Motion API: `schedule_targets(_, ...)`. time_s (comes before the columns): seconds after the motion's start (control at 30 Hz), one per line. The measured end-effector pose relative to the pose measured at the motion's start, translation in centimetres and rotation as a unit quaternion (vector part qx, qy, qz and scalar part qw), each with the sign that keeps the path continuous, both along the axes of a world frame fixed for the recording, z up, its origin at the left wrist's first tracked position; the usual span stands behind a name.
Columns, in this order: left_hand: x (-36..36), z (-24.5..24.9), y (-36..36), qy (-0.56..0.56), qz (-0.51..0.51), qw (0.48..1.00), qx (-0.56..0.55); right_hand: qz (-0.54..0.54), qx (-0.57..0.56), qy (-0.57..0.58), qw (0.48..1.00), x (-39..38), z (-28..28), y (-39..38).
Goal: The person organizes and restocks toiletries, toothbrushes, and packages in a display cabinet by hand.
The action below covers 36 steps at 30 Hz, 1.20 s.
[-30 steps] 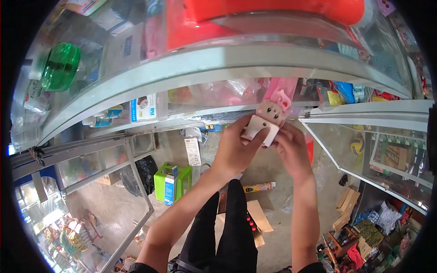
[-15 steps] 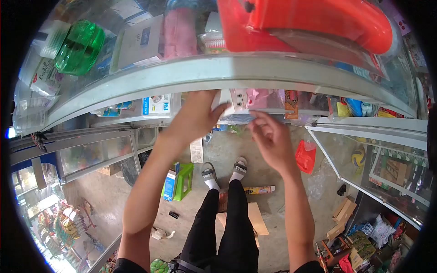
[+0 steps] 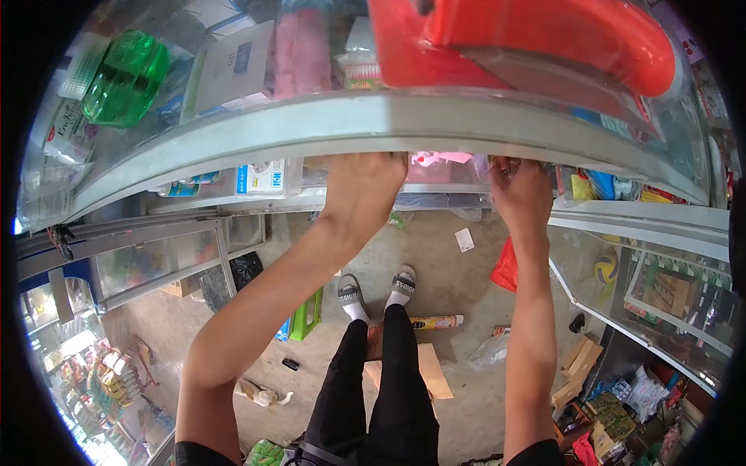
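Note:
Both my hands reach into the shelf under the white-framed glass counter (image 3: 256,133). My left hand (image 3: 364,186) is bent at the wrist beside a pink package (image 3: 439,169), its fingertips hidden by the counter's frame. To the right of that package, my right hand (image 3: 522,194) has its fingers curled in at the shelf edge, and what they grip is too small and shadowed to name. A boxed item with a blue-and-white label (image 3: 260,179) lies left of my left hand. Colourful packets (image 3: 604,185) sit right of my right hand.
On the glass top are a green bottle (image 3: 126,78), an LED box (image 3: 229,70) and a large red plastic item (image 3: 536,46). Below, the floor holds a green stool (image 3: 308,317), a red bag (image 3: 504,266), a white card (image 3: 464,239) and flattened cardboard (image 3: 434,373). Glass doors (image 3: 606,272) stand at right.
My left hand has shifted right and now covers where a white packet with a cat face showed. My right hand has moved right and up to the shelf edge.

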<state>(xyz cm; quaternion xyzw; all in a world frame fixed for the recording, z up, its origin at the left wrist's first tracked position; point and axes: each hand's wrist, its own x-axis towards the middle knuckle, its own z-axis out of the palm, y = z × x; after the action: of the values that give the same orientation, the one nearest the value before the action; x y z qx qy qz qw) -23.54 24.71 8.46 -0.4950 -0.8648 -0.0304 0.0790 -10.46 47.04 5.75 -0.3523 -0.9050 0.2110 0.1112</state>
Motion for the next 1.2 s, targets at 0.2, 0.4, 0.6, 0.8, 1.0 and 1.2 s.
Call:
schedule_targets(0.2,-0.8,-1.7,0.6,0.038,-0.029,0.999,0.014,0.019,-0.019,0.07,0.997,0.2,-0.8,1.7)
schedule_targets(0.4,-1.0,-2.5,0.3,0.022,-0.015,1.0,0.011,-0.004,0.067,0.067,0.995,3.4,1.2,1.5)
schedule_targets(0.6,-1.2,-4.2,-0.4,0.039,-0.033,0.996,0.078,0.035,0.043,0.133,0.99,7.5,3.0,0.4)
schedule_targets(0.8,-1.4,-3.4,-1.0,-0.026,0.012,0.997,-0.066,0.024,-0.015,0.143,0.989,9.0,4.5,-1.8)
schedule_targets(1.0,-2.0,-3.2,-0.5,0.013,0.0,1.0,0.01,0.068,-0.006,0.155,0.986,8.5,3.8,-1.6)
schedule_targets(1.2,-0.5,-1.0,0.2,-0.093,0.013,0.994,0.065,0.091,0.102,0.139,0.981,6.1,2.2,1.6)
